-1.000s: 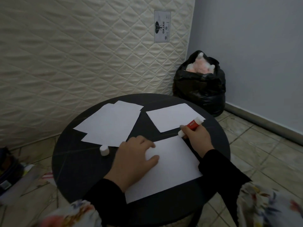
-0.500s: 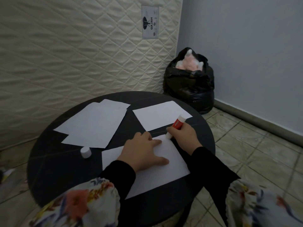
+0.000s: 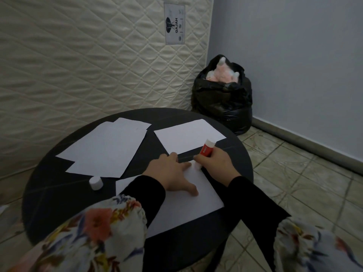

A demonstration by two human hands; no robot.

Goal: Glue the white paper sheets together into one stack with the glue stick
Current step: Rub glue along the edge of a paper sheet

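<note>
A white paper sheet (image 3: 188, 209) lies at the near side of the round black table (image 3: 49, 193). My left hand (image 3: 172, 171) rests flat on it, fingers spread. My right hand (image 3: 216, 163) grips a red-and-white glue stick (image 3: 207, 149), tilted, its lower tip touching the sheet's far edge. Another single sheet (image 3: 186, 136) lies behind my hands. A loose pile of overlapping sheets (image 3: 106, 148) covers the table's far left. The glue stick's white cap (image 3: 95, 183) stands near that pile's front edge.
A quilted mattress (image 3: 88, 61) leans upright behind the table. A black bin bag (image 3: 224, 101) with pink stuffing stands in the corner by the grey wall. Tiled floor lies to the right.
The glue stick has slid left along the near sheet's far edge, closer to my left hand. The camera view has shifted right and tilted.
</note>
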